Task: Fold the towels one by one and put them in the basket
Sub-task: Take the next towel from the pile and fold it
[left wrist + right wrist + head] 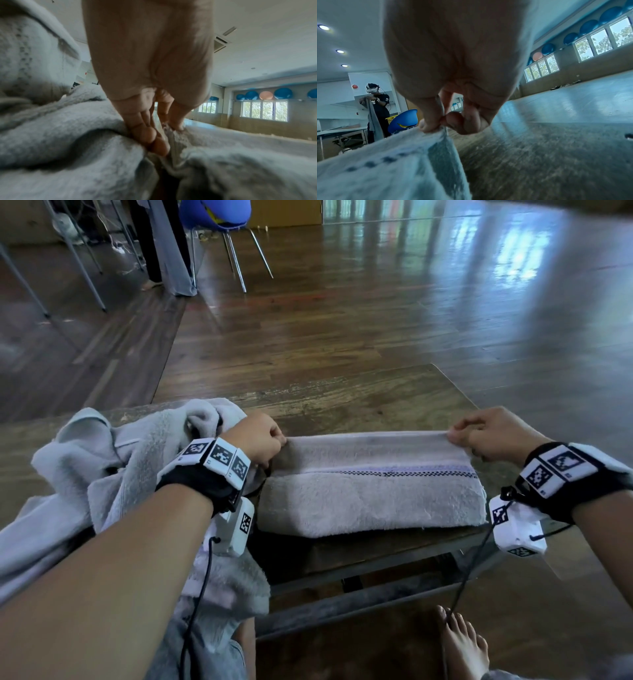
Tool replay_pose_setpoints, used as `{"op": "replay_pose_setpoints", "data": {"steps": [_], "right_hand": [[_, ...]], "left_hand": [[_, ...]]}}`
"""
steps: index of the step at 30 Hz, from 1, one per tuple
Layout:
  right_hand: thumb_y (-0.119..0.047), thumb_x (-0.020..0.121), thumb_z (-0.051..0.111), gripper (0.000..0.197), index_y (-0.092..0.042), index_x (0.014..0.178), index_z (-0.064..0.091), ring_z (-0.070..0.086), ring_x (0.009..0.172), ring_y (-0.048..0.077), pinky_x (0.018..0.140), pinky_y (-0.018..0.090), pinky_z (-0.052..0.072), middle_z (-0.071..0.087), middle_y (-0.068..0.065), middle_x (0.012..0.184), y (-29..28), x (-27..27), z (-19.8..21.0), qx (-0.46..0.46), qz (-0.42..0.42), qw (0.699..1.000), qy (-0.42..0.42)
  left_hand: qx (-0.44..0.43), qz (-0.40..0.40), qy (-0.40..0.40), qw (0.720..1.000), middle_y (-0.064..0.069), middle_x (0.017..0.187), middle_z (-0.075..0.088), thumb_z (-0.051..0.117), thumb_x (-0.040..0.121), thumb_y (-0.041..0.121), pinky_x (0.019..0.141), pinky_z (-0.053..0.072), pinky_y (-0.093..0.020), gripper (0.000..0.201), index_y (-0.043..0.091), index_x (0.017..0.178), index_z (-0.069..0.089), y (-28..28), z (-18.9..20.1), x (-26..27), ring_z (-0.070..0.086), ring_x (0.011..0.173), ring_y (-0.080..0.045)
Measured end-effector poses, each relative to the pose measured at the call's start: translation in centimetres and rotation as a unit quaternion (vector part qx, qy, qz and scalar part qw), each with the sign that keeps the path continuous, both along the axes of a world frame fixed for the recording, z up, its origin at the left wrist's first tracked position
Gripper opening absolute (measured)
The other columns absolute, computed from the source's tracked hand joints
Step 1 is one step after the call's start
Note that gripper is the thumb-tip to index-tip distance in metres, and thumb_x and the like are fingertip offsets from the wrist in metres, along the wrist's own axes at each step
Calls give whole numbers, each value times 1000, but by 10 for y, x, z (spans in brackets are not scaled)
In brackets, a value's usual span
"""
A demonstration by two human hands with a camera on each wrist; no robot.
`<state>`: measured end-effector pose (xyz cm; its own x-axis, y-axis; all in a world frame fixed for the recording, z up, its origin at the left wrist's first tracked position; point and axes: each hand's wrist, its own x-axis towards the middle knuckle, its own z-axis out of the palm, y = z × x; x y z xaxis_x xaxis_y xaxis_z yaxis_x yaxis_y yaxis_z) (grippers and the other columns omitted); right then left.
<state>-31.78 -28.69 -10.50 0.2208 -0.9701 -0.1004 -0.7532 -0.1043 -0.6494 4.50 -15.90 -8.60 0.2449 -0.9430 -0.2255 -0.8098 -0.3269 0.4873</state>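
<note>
A person pinched the two far corners of a half-folded towel on a low wooden table, holding its upper edge lifted and taut, apparently to carry that edge over for the next fold. The left hand gripped the left corner, thumb and fingers closed on the cloth; in the left wrist view the fingertips pressed into terry pile. The right hand did the same at the right corner, and the right wrist view showed thumb and forefinger nipping the hem. The hands stood well apart, one at each end, which kept the edge straight and the layers aligned. Both wrists were bent downward, knuckles up, forearms reaching in from the near side. The towel's near part, with its checked stripe, lay flat at the table's front edge. A heap of unfolded towels waited just beside the left wrist, spilling off the table toward the person's lap, likely next in line. No basket was clearly visible. A second person held up cloth in the background.
</note>
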Motion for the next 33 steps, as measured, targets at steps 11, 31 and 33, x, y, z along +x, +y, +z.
{"op": "replay_pose_setpoints", "data": {"steps": [11, 31, 33], "right_hand": [[-21, 92, 69, 12, -29, 85, 65, 76, 76, 19, 71, 37, 63, 75, 1, 78, 2, 25, 63, -194, -62, 917, -342], [-9, 92, 69, 12, -11, 80, 66, 54, 65, 5, 68, 18, 41, 63, -4, 75, 70, -32, 35, -40, 160, 986, -13], [-6, 92, 68, 9, -2, 84, 68, 55, 66, 10, 67, 18, 45, 62, 5, 73, 69, -33, 40, 12, 152, 987, -46]], "left_hand": [[-411, 97, 112, 900, -3, 90, 65, 52, 98, 13, 77, 52, -28, 10, 17, 92, 60, -10, 55, -17, 66, 91, -26], [-89, -81, 41, 992, 1, 87, 71, 62, 95, 20, 86, 50, -32, 12, 13, 91, 72, 60, 11, -2, 64, 85, -14], [-74, -69, 79, 992, 8, 71, 67, 61, 94, 17, 73, 44, -25, 19, 16, 78, 70, 59, 16, -3, 58, 70, -7]]}}
